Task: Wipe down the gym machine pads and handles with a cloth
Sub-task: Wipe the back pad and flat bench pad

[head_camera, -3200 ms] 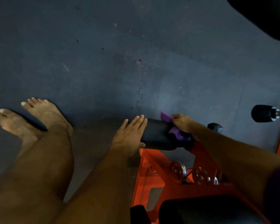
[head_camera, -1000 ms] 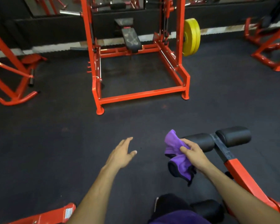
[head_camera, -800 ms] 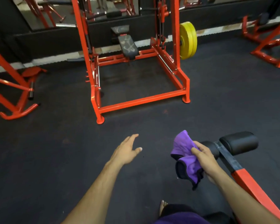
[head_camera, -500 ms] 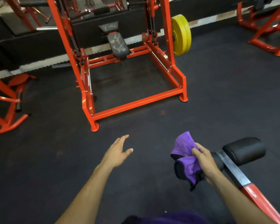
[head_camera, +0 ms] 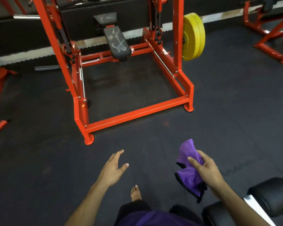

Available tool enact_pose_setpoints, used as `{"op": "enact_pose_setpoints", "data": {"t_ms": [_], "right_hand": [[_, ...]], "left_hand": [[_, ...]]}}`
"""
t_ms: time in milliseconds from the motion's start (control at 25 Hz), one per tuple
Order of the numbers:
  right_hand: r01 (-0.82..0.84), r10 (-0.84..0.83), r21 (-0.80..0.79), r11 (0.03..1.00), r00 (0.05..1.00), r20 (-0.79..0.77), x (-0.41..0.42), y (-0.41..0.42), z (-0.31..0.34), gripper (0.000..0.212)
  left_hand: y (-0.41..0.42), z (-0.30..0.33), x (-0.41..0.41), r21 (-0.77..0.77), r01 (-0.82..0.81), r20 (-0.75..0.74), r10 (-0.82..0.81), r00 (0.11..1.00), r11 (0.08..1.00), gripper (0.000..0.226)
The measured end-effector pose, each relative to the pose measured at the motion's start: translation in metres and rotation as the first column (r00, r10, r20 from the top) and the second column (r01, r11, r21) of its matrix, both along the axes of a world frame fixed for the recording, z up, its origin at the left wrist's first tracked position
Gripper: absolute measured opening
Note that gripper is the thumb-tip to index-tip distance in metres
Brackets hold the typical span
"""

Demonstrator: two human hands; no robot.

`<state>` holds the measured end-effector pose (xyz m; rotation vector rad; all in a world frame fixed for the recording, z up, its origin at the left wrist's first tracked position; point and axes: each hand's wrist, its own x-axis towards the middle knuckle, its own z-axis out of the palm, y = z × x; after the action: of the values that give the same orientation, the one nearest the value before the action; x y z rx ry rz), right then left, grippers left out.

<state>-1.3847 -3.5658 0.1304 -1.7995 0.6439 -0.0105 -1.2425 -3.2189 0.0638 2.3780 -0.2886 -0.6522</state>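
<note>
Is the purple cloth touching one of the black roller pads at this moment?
No, the right hand holds the purple cloth up over the floor, apart from the black roller pads at the lower right.

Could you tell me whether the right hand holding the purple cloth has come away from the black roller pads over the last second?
Yes. The right hand with the purple cloth has lifted off the black roller pads, away toward the orange rack.

Orange rack (head_camera: 134, 111), yellow plates (head_camera: 194, 36), perhaps a worn bench (head_camera: 117, 41)
</note>
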Motion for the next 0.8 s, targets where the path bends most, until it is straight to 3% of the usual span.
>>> {"op": "enact_pose_setpoints", "data": {"t_ms": [200, 320, 520, 800], "right_hand": [[0.037, -0.035, -0.076, 0.996, 0.999, 0.024, 0.056, -0.016, 0.01, 0.016], [0.122, -0.121, -0.056, 0.991, 0.992, 0.024, 0.083, -0.049, -0.001, 0.017], [0.309, -0.309, 0.019, 0.951, 0.951, 0.015, 0.143, -0.128, -0.032, 0.012], [0.274, -0.274, -0.065, 0.96, 0.962, 0.012, 0.242, -0.285, -0.03, 0.011]], "left_hand": [[-0.069, 0.014, 0.128, 0.04, 0.221, 0.011, -0.222, 0.975, 0.974, 0.066], [-0.13, 0.018, 0.194, 0.026, 0.264, 0.072, -0.265, 0.962, 0.964, 0.068], [-0.243, 0.018, 0.264, 0.06, 0.349, 0.033, -0.352, 0.936, 0.935, 0.069], [-0.416, 0.021, 0.358, 0.077, 0.451, 0.053, -0.456, 0.889, 0.889, 0.068]]}}
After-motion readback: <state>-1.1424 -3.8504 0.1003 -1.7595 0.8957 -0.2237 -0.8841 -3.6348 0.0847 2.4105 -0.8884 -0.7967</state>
